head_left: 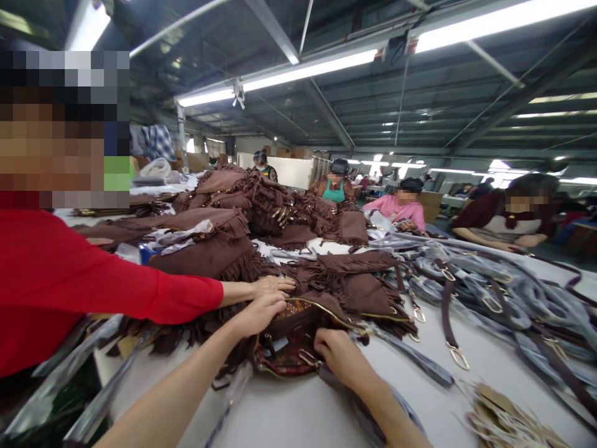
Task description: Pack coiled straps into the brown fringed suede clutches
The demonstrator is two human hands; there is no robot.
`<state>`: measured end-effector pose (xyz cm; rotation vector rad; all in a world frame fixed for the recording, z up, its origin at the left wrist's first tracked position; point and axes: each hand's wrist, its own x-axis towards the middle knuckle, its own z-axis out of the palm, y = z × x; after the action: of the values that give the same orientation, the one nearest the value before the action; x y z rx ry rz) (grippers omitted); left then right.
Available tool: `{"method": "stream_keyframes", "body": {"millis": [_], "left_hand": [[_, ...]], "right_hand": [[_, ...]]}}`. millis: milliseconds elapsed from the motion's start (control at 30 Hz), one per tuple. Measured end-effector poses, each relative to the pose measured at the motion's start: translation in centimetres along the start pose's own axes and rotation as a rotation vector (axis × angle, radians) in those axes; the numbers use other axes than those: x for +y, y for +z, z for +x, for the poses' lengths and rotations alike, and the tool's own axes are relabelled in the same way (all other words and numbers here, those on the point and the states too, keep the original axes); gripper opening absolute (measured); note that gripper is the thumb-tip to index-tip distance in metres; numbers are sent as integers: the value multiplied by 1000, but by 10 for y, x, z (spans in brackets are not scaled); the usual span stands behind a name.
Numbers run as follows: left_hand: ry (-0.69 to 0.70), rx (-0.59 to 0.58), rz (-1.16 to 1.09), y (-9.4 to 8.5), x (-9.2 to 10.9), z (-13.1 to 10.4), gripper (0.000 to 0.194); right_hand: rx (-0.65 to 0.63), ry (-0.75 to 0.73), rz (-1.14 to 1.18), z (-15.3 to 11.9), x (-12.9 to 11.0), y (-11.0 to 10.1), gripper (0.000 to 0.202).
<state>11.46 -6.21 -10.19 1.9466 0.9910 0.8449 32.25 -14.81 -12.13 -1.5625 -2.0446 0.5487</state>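
Note:
An open brown fringed bag (298, 336) lies on the white table before me, its zipper spread and patterned lining showing. My left hand (261, 313) is closed on the bag's far left edge, its fingertips partly hidden. At the right side of the opening, my right hand (339, 353) has its fingers curled at the bag's edge, beside a gold ring clip (308, 358). A strap in grey plastic runs beneath my right wrist. Just beyond my left hand, another person's hand (275, 285) in a red sleeve rests on brown fringed material.
Brown fringed bags (247, 199) are piled across the table. Plastic-wrapped straps with gold clips (494, 298) spread over the right side. Tan tags with strings (508, 417) lie at the lower right. A person in red (93, 280) leans in from the left; others sit further back.

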Motion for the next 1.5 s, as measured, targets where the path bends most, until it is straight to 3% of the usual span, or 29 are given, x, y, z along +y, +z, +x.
{"method": "stream_keyframes", "body": {"millis": [133,267,400,533,633,733,800,867,933,1000,1133,1367,1500], "left_hand": [[-157,-29,-160,11,-14,-1,35],[-291,-28,-318,21,-24,-3,37],[-341,11,-412,30,-30,-6,36],[-318,78,-416,40,-35,-8,28],[-245,123,-373,42,-31,-11,17],[-108,143,-314,32,-17,-20,49],[65,106,-174,22,-5,-31,63],[253,20,23,12,5,-44,55],[356,-77,153,7,9,-55,41],[315,-98,141,6,7,-61,34],[168,-24,58,9,-1,-65,29],[-33,-25,-16,18,7,-71,24],[-62,-16,-56,20,1,-73,12]], "right_hand": [[-38,-46,176,-3,-11,3,19],[-119,-56,387,-3,-30,23,14],[-179,53,572,3,-34,47,9],[-191,179,678,5,-32,55,12],[-171,215,719,2,-35,52,15],[-165,231,753,0,-37,47,19],[-165,232,782,-2,-37,45,22],[-167,227,809,-3,-37,43,25],[-165,221,827,-3,-37,44,27],[-156,217,833,-4,-36,44,27],[-140,213,829,-4,-36,46,26],[-134,205,816,-3,-30,47,24],[-124,195,808,-1,-28,50,27]]}}
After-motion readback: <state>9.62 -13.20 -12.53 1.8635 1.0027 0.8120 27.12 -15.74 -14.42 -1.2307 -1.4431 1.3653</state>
